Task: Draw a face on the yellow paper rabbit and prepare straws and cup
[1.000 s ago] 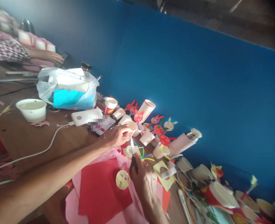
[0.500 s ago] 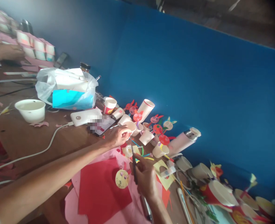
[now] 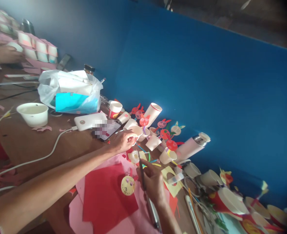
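My left hand [image 3: 125, 140] is pinched at the rim of a white paper cup [image 3: 136, 130], beside a phone [image 3: 111, 129]. To its right, my right hand [image 3: 151, 182] is closed around a dark, thin tool [image 3: 142, 170] that points up toward a small round white container [image 3: 135, 156]. Below lies a red sheet [image 3: 106, 198] on pink paper [image 3: 78, 211]. A round yellow paper face [image 3: 128, 185] with drawn features rests on the red sheet, left of my right hand.
White cups with red paper faces [image 3: 172, 145] stand behind my hands, near a pink thermos [image 3: 189, 149]. At left are a white bowl [image 3: 32, 115], a plastic bag [image 3: 45, 87] and a power bank [image 3: 89, 121]. Another person's hand [image 3: 8, 53] holds a cup.
My two hands have stayed nearly in place. A white cup now shows in the other person's hand at far left.
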`<state>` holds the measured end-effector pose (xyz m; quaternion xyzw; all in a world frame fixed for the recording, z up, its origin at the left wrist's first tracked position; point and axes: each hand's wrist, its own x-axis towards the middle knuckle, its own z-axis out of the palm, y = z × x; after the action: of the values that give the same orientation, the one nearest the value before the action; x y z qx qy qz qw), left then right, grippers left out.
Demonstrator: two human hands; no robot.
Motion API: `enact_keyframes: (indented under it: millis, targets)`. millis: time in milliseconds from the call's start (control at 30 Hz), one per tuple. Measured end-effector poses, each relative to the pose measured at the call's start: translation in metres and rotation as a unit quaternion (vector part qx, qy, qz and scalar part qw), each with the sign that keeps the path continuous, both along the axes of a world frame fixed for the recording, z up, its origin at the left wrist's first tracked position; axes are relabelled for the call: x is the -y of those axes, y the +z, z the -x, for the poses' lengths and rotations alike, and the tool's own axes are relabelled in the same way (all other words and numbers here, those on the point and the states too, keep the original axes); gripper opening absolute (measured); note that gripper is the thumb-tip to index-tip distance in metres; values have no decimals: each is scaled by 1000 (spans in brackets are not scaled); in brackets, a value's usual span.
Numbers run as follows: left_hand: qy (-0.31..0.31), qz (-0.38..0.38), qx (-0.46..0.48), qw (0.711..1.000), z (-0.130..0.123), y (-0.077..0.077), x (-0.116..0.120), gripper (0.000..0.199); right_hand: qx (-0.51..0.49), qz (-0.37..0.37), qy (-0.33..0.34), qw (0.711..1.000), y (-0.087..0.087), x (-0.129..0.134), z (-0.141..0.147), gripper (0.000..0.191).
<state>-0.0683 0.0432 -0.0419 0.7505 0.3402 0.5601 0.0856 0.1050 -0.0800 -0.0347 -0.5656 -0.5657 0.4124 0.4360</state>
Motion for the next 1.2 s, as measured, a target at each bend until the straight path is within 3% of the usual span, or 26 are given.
enact_keyframes:
  millis: [33, 100, 167, 233, 300, 400, 467, 533, 600, 667, 733, 800, 867, 967, 1067, 1200]
  targets:
    - [0, -1, 1, 1000, -1, 0, 0, 20, 92, -49, -20, 994, -4, 2, 0, 34]
    - [2, -2, 6, 1000, -2, -1, -2, 21, 272, -149, -53, 949, -10, 5, 1, 34]
    - [2, -4, 9, 1000, -3, -2, -3, 22, 346, -195, -64, 916, -13, 6, 3, 36]
    - [1, -6, 7, 1000, -3, -2, -3, 21, 283, -157, -54, 945, -8, 6, 5, 36]
    - [-2, -6, 2, 1000, -2, -1, -3, 20, 111, -51, -17, 992, 3, 5, 6, 36]
    - [-3, -3, -1, 1000, -1, 1, -2, 19, -111, 55, 24, 992, 21, 4, 7, 30]
    - [-1, 1, -1, 1000, -1, 2, 0, 20, -135, 56, 25, 989, 27, 4, 7, 31]
    - [1, 4, -6, 1000, 0, 4, 2, 21, -75, 45, 14, 996, 23, 4, 6, 30]
    - [1, 7, -15, 1000, 0, 6, 4, 21, 65, -11, -9, 998, 12, 4, 4, 34]
    - [-1, 10, -21, 1000, 1, 7, 5, 22, 228, -111, -45, 966, 0, 4, 2, 40]
    - [-3, 12, -24, 1000, 1, 8, 6, 22, 295, -171, -63, 938, -8, 4, 1, 41]
    - [0, 12, -23, 1000, 1, 7, 5, 23, 193, -122, -51, 972, -7, 3, 1, 39]
    - [3, 10, -20, 1000, 1, 5, 4, 22, 26, -19, -10, 999, 1, 2, 0, 42]
    - [3, 5, -11, 1000, 0, 4, 2, 22, -157, 68, 50, 984, 13, -1, 0, 40]
    - [7, 0, 1, 1000, 0, 5, 2, 21, -227, 78, 67, 969, 18, -2, 0, 31]
    - [8, -13, 10, 1000, -2, 4, 2, 25, -297, 86, 69, 949, 12, -1, 4, 36]
